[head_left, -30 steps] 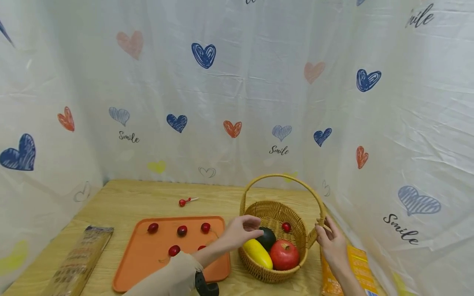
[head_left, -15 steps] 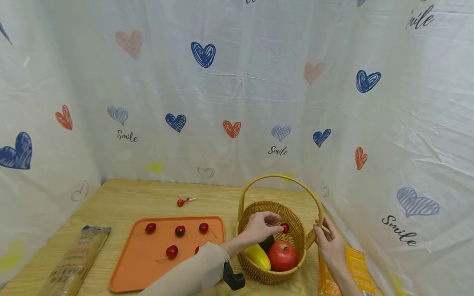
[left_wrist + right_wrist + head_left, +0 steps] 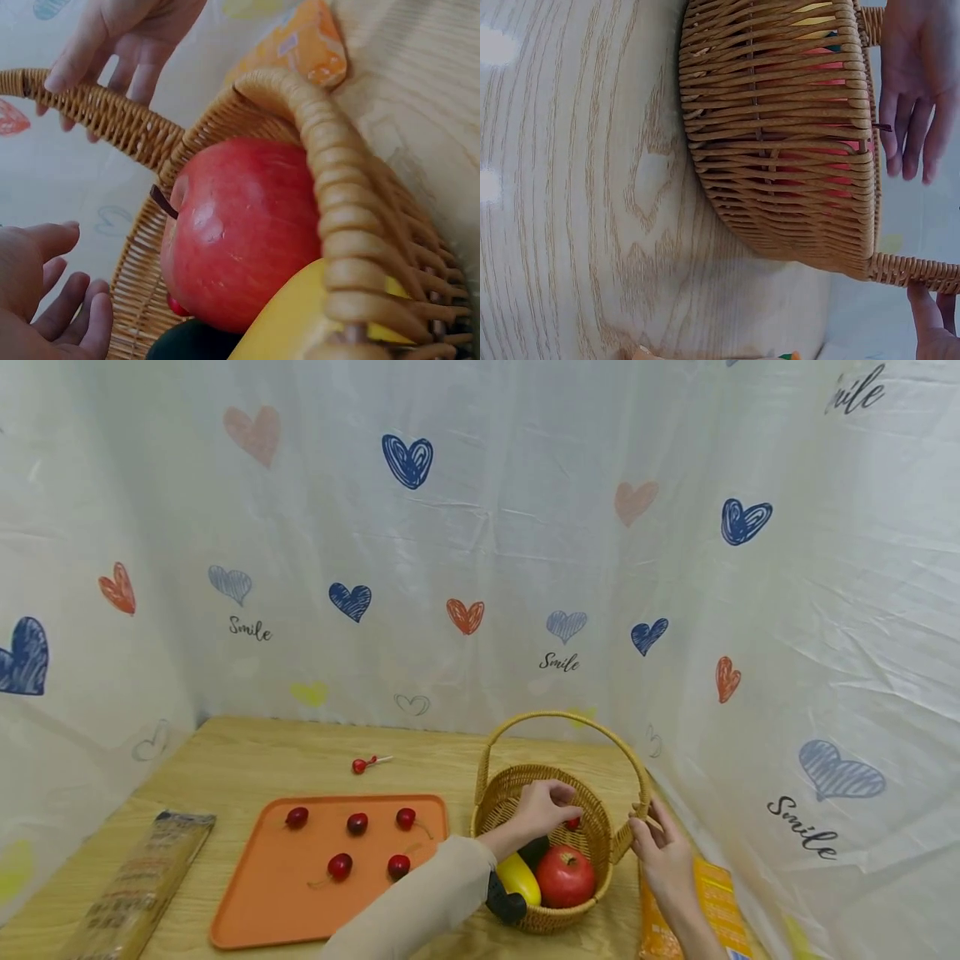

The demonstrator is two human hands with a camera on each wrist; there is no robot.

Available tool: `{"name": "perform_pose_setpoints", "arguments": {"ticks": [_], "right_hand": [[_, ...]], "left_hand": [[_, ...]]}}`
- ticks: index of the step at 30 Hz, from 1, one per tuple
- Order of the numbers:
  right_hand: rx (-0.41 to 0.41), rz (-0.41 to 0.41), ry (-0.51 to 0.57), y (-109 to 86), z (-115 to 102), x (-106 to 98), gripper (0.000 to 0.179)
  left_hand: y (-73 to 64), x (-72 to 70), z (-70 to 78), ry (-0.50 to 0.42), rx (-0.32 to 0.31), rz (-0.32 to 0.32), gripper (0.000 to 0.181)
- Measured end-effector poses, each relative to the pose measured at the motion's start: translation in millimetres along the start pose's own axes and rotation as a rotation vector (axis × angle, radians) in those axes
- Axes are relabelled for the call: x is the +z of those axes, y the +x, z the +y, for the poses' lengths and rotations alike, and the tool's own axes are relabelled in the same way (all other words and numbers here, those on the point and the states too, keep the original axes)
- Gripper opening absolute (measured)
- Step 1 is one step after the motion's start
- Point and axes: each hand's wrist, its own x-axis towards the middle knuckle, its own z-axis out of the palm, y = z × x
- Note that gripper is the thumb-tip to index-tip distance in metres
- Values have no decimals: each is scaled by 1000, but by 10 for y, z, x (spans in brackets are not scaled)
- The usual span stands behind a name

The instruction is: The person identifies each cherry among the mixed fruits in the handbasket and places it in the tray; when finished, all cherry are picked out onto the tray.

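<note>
A wicker basket (image 3: 551, 920) stands tilted toward me on the table. My right hand (image 3: 667, 860) grips the side of its handle (image 3: 561, 715), thumb and fingers around the wicker. Over the basket's inside is my left hand (image 3: 542, 810), fingers loosely bent and nothing between them. Just below its fingertips in the head view lies a cherry (image 3: 573, 823), partly hidden. The basket also holds a red apple (image 3: 244, 225) with a brown stem, a yellow oblong fruit (image 3: 519, 878) and a dark green fruit (image 3: 193, 342), partly covered by the left hand and wrist.
Left of the basket lies an orange tray (image 3: 262, 910) bearing several cherries (image 3: 340, 866). Behind it is a red ball on a white stick (image 3: 360, 766). A brown package (image 3: 142, 885) lies far left, an orange packet (image 3: 720, 902) right. Printed curtains (image 3: 495, 552) enclose the table.
My left hand has moved right and deeper over the basket, from above the yellow and green fruits toward the cherry. The right hand keeps its grip on the handle.
</note>
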Motion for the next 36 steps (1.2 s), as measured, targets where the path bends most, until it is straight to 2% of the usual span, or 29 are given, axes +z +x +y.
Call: {"name": "perform_pose_setpoints", "arguments": {"ticks": [15, 21, 22, 25, 29, 36], "right_hand": [[26, -13, 13, 14, 7, 5, 61], [38, -16, 4, 12, 1, 0, 63], [37, -13, 6, 13, 1, -2, 62], [35, -13, 10, 10, -5, -3, 62], [36, -21, 18, 12, -9, 0, 63], [43, -15, 25, 16, -9, 6, 62]], "left_hand": [[215, 125, -145, 94, -66, 35, 24], [261, 182, -134, 132, -56, 35, 23], [280, 206, -166, 148, -34, 43, 22], [310, 245, -161, 171, -39, 35, 22], [355, 279, -126, 205, -91, 12, 23], [439, 322, -229, 304, -111, -6, 26]]}}
